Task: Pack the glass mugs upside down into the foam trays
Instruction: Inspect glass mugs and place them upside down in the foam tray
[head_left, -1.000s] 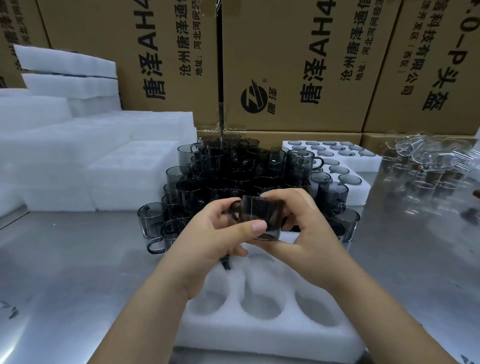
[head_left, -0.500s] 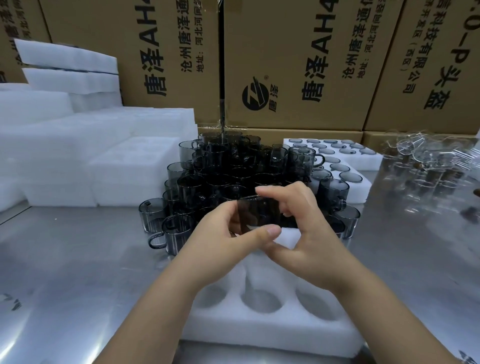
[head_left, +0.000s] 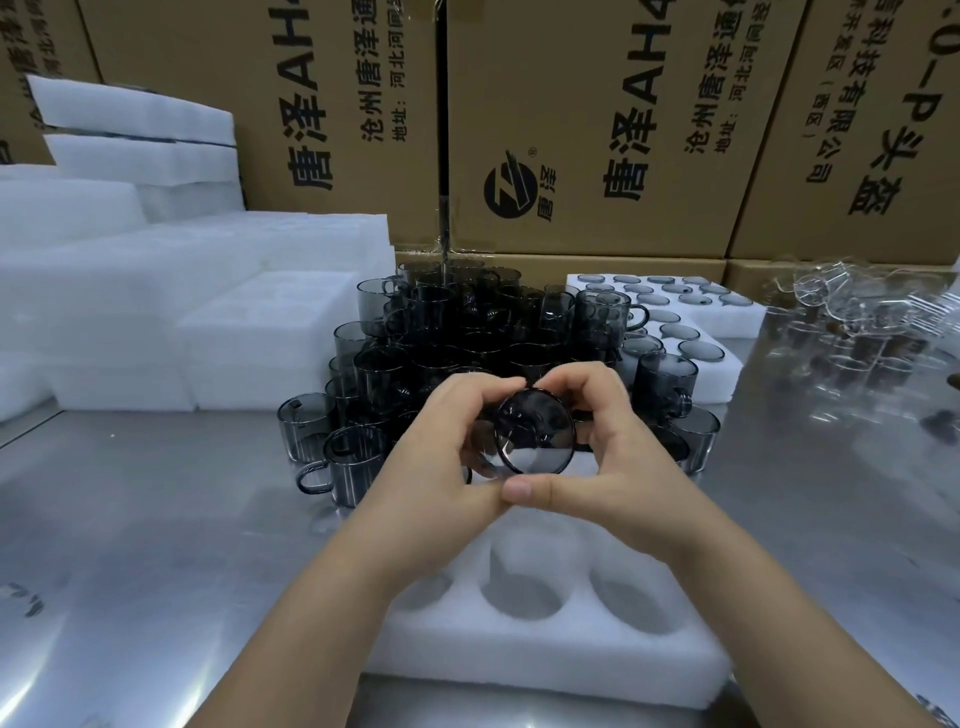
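Both hands hold one smoky grey glass mug (head_left: 535, 434) in the air, tipped so a round end faces me. My left hand (head_left: 436, 457) grips its left side and my right hand (head_left: 618, 447) grips its right side, thumbs meeting below it. Under the hands lies a white foam tray (head_left: 550, 649) with round holes; the ones I see hold nothing. Behind stands a heap of several grey mugs (head_left: 457, 332) on the metal table. A filled foam tray (head_left: 675, 317) with mugs bottom-up sits at the back right.
Stacks of white foam trays (head_left: 156, 312) fill the left side. Cardboard boxes (head_left: 597, 130) form a wall at the back. Clear glass mugs (head_left: 872, 322) crowd the right. The steel table (head_left: 156, 545) shows bare at the front left.
The mug was held sideways with its wall toward me; now it is turned so a round end faces me. My thumbs have come together under it. The hands stayed above the tray.
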